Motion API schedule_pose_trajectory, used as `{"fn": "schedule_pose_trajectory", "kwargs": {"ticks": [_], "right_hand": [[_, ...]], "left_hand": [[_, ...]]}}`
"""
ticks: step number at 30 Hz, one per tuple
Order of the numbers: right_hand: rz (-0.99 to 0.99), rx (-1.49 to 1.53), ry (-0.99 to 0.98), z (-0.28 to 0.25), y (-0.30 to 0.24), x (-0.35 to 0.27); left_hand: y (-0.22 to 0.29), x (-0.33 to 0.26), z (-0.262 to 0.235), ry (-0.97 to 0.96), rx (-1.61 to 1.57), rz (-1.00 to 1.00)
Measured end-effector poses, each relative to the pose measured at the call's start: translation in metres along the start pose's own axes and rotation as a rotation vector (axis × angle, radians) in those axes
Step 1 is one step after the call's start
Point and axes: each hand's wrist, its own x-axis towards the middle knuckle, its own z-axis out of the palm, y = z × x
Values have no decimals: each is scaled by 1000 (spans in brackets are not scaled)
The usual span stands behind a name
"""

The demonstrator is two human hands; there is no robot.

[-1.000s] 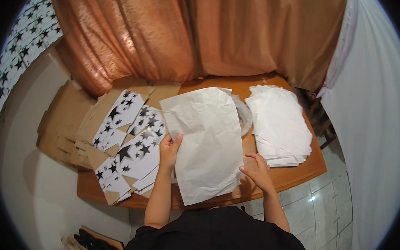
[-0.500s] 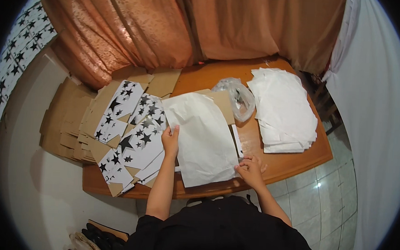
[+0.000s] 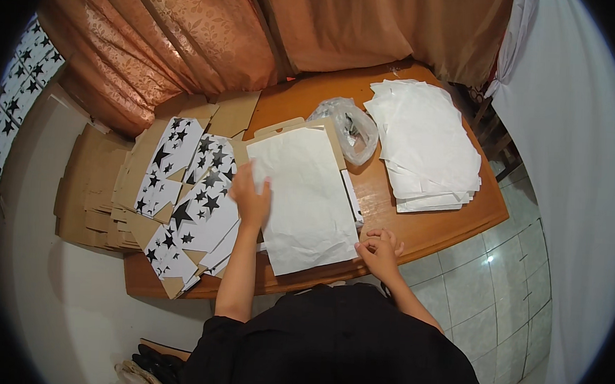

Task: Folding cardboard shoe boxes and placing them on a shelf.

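A wrinkled white paper sheet (image 3: 306, 199) lies over a flat brown cardboard piece (image 3: 336, 146), whose edges show at the top and upper right. My right hand (image 3: 381, 254) pinches the sheet's lower right corner near the table's front edge. At the sheet's left edge is my left hand (image 3: 250, 196), slightly blurred, thumb apart from the fingers and nothing gripped. Left of it lie several flat cardboard pieces faced with white paper printed with black stars (image 3: 199, 207).
A tall stack of white sheets (image 3: 428, 150) sits on the right of the wooden table (image 3: 416, 239). A clear plastic bag (image 3: 352, 132) lies behind the cardboard. More plain cardboard (image 3: 92, 181) is piled at the far left. Orange curtains (image 3: 190, 33) hang along the back.
The sheet has settled flatter and squarer over the cardboard. My left hand has let go of its left edge and shifted up and left. The right hand keeps its corner. The view has shifted slightly.
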Motion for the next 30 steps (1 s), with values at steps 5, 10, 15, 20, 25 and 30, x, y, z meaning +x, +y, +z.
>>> {"fn": "schedule_pose_trajectory", "kwargs": {"ticks": [5, 10, 15, 20, 25, 30], "right_hand": [[-47, -108, -43, -11, -15, 5], [-112, -180, -44, -23, -34, 11], [-331, -149, -70, -32, -50, 8], [-401, -269, 22, -17, -56, 14], [-515, -320, 59, -8, -53, 24], [-517, -299, 16, -15, -54, 29]], "left_hand": [[33, -6, 10, -630, 256, 755], [11, -7, 35, -917, 159, 936], [13, -10, 44, -879, 158, 893], [15, -16, 55, -921, 27, 896], [24, -9, 47, -996, -74, 887], [4, 1, 38, -1045, 97, 1026]]}}
